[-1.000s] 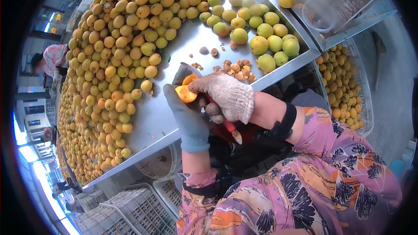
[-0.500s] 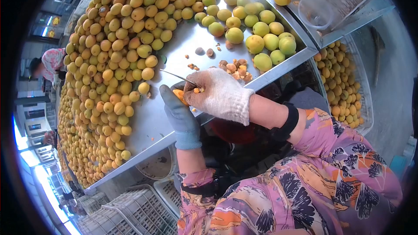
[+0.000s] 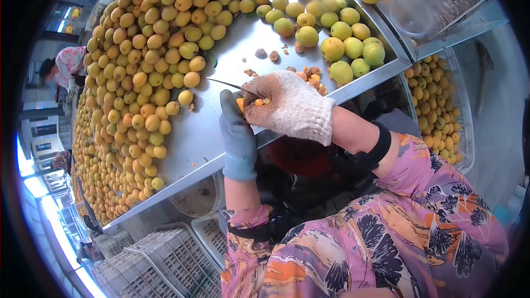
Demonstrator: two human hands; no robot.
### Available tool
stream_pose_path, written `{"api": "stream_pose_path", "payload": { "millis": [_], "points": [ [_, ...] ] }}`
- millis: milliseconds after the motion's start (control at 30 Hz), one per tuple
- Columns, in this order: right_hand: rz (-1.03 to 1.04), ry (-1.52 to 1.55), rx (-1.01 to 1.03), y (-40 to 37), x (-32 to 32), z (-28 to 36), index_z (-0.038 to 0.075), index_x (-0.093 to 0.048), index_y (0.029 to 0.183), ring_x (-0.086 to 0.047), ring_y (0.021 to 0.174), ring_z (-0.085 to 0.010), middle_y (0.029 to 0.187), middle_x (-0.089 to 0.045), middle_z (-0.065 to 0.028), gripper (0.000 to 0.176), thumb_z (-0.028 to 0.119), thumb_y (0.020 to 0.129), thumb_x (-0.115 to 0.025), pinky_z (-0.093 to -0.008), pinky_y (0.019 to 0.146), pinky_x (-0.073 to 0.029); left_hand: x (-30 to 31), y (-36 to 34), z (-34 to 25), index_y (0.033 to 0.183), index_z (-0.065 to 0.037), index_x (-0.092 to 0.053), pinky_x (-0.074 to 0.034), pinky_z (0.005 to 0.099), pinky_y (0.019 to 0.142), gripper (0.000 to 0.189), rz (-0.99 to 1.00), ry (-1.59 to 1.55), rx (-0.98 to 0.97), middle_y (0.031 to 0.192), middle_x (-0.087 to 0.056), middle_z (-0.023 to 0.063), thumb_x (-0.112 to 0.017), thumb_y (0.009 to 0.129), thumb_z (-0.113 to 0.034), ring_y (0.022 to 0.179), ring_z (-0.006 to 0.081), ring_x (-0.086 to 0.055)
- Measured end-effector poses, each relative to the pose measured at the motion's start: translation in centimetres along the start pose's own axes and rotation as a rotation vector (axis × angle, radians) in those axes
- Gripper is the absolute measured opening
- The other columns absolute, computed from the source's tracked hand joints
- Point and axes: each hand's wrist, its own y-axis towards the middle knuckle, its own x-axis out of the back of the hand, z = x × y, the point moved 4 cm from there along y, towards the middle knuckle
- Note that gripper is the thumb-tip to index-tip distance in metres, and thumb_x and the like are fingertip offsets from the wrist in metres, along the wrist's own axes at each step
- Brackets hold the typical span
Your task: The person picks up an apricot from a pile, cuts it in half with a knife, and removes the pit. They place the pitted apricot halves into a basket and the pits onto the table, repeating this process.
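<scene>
My right hand [image 3: 290, 107], in a stained white knit glove, is closed around a knife [image 3: 229, 84] whose thin blade points left. Against it, my left hand [image 3: 238, 138] in a grey-blue glove grips an orange apricot [image 3: 239, 103], mostly hidden between the two hands. Small orange bits show at the right hand's fingers. Both hands are above the near edge of a metal table [image 3: 221, 66]. Just beyond the right hand lies a small heap of apricot scraps [image 3: 313, 77], with a few brown pieces [image 3: 274, 56] farther back.
A large pile of apricots [image 3: 160, 49] covers the table's left and far side. Greener fruit [image 3: 353, 48] sits in the right corner by the raised rim. A clear plastic tub [image 3: 412, 15], a fruit-filled crate [image 3: 433, 105], white crates [image 3: 165, 265] and another person [image 3: 69, 66] are around.
Both hands have shifted slightly right and up in the view, still together. Less of the apricot shows between them now. The knife remains in the right hand.
</scene>
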Motion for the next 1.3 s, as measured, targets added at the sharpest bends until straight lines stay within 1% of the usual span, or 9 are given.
{"api": "stream_pose_path", "payload": {
  "millis": [200, 400, 600, 767, 833, 967, 1000, 1133, 1300],
  "points": [
    [-0.137, -0.165, 0.038, -0.2, -0.1, 0.3, 0.004, -0.065, 0.088, -0.064, 0.075, -0.0353, 0.076, -0.064, -0.0175, 0.024, 0.026, 0.076, -0.064, -0.0396, 0.070, -0.051, -0.7, -0.2, 0.4, 0.111, 0.003, -0.062, -0.047, 0.0296, 0.086, 0.072, 0.010, -0.187, 0.100, 0.098, -0.066, 0.0093, -0.025, 0.101, -0.057, 0.093, 0.0145, -0.060],
    [-0.164, 0.209, -0.096, 0.1, -0.5, -0.6, 0.001, -0.065, 0.084, -0.062, 0.065, -0.0143, 0.068, -0.064, -0.0088, 0.020, 0.020, 0.079, -0.064, -0.0284, 0.062, -0.050, 0.2, 0.0, 1.0, 0.099, 0.003, -0.059, -0.047, 0.0305, 0.071, 0.061, 0.026, -0.034, 0.016, 0.087, -0.061, 0.0087, -0.028, 0.103, -0.050, 0.080, 0.0124, -0.055],
    [-0.250, 0.604, -0.283, 0.4, 1.6, -0.6, 0.003, -0.061, 0.084, -0.057, 0.053, -0.0127, 0.065, -0.059, -0.0051, 0.022, 0.024, 0.083, -0.067, -0.0283, 0.048, -0.046, 2.7, -0.7, -3.4, 0.102, 0.002, -0.061, -0.049, 0.0283, 0.056, 0.057, -0.063, -0.242, 0.052, 0.090, -0.067, 0.0128, -0.031, 0.101, -0.047, 0.065, 0.0215, -0.065],
    [-0.208, 0.753, -0.254, -0.5, 2.6, -0.6, 0.000, -0.057, 0.106, -0.052, 0.049, -0.0106, 0.065, -0.054, -0.0041, 0.030, 0.018, 0.084, -0.067, -0.0258, 0.047, -0.045, 12.5, -3.7, -6.4, 0.104, 0.000, -0.063, -0.050, 0.0302, 0.059, 0.052, -0.220, 0.265, 0.030, 0.088, -0.067, 0.0146, -0.037, 0.100, -0.045, 0.071, 0.0227, -0.065],
    [-0.202, 0.746, -0.236, -0.2, 2.6, -0.8, -0.002, -0.055, 0.114, -0.053, 0.050, -0.0111, 0.067, -0.055, -0.0052, 0.036, 0.017, 0.085, -0.065, -0.0259, 0.048, -0.046, 20.2, -5.4, -3.2, 0.102, -0.002, -0.065, -0.051, 0.0378, 0.069, 0.048, 0.069, 1.460, -0.412, 0.091, -0.067, 0.0181, -0.045, 0.095, -0.046, 0.083, 0.0303, -0.065],
    [-0.165, 0.818, -0.210, -0.7, 2.6, 0.2, -0.003, -0.045, 0.132, -0.053, 0.052, -0.0104, 0.073, -0.058, -0.0071, 0.050, 0.015, 0.089, -0.061, -0.0250, 0.048, -0.046, 24.6, -13.0, -1.4, 0.101, -0.004, -0.068, -0.046, 0.0452, 0.087, 0.052, 0.408, 1.626, 0.765, 0.099, -0.066, 0.0216, -0.055, 0.086, -0.052, 0.097, 0.0384, -0.062],
    [-0.167, 0.825, -0.208, -0.7, 2.6, 0.2, -0.003, -0.045, 0.132, -0.053, 0.052, -0.0104, 0.073, -0.058, -0.0071, 0.050, 0.015, 0.089, -0.061, -0.0250, 0.048, -0.046, 25.5, -13.5, -1.3, 0.101, -0.004, -0.068, -0.046, 0.0452, 0.087, 0.052, 0.408, 1.634, 0.765, 0.099, -0.066, 0.0216, -0.055, 0.086, -0.052, 0.097, 0.0384, -0.062],
    [-0.131, 0.930, -0.203, -0.9, 2.2, 0.3, 0.002, -0.046, 0.133, -0.050, 0.052, -0.0076, 0.078, -0.059, -0.0064, 0.046, 0.021, 0.093, -0.059, -0.0227, 0.046, -0.043, 25.7, -10.8, -2.5, 0.102, -0.003, -0.067, -0.047, 0.0426, 0.083, 0.044, 0.016, 1.323, 0.318, 0.100, -0.066, 0.0224, -0.053, 0.090, -0.043, 0.096, 0.0387, -0.062],
    [-0.165, 0.881, -0.234, -0.4, 2.3, -0.5, 0.007, -0.050, 0.131, -0.050, 0.052, -0.0073, 0.077, -0.056, -0.0034, 0.042, 0.024, 0.093, -0.059, -0.0221, 0.045, -0.043, 18.3, 0.5, -3.9, 0.113, -0.002, -0.064, -0.049, 0.0368, 0.086, 0.038, -0.113, 1.030, -0.041, 0.106, -0.066, 0.0203, -0.059, 0.090, -0.033, 0.097, 0.0321, -0.064]
  ]
}}
